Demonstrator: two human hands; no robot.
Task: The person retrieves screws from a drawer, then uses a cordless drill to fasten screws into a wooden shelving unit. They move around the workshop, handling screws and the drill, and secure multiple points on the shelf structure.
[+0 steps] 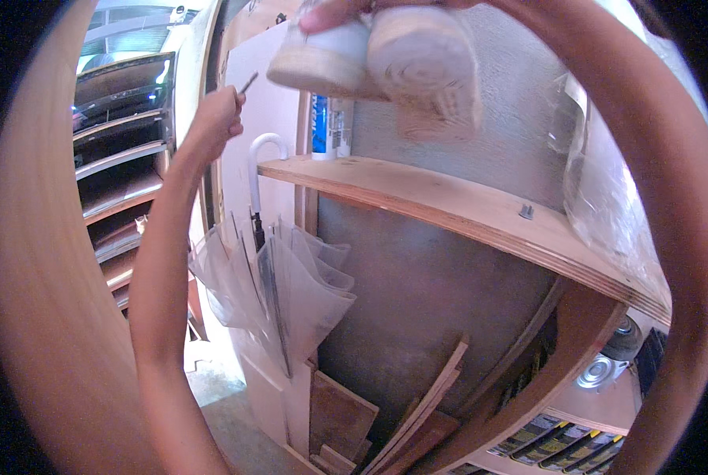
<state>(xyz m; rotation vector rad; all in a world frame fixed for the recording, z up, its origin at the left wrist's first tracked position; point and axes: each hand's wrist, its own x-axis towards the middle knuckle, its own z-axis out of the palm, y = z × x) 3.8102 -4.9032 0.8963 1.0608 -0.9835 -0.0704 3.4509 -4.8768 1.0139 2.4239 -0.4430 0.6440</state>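
My right arm reaches in from the right and arches across the top. My right hand (pixel 346 11), cut off by the upper edge, grips a pair of white shoes (pixel 424 49) with pale tan soles. The shoes are held above a wooden shelf (pixel 417 184) and blurred; the sole of one shows a round tread pattern. Over on the left, my raised left hand (pixel 218 120) is closed around a thin dark stick (pixel 249 81), only its end showing. What kind of tool it is, I cannot tell.
A clear umbrella (pixel 279 277) with a white hook handle hangs at the shelf's left end. A blue and white tube (pixel 321 127) stands on the shelf, with small grey plugs (pixel 526 211) farther right. Wood boards (pixel 342 412) lean below. Plastic wrap (pixel 611 186) hangs right.
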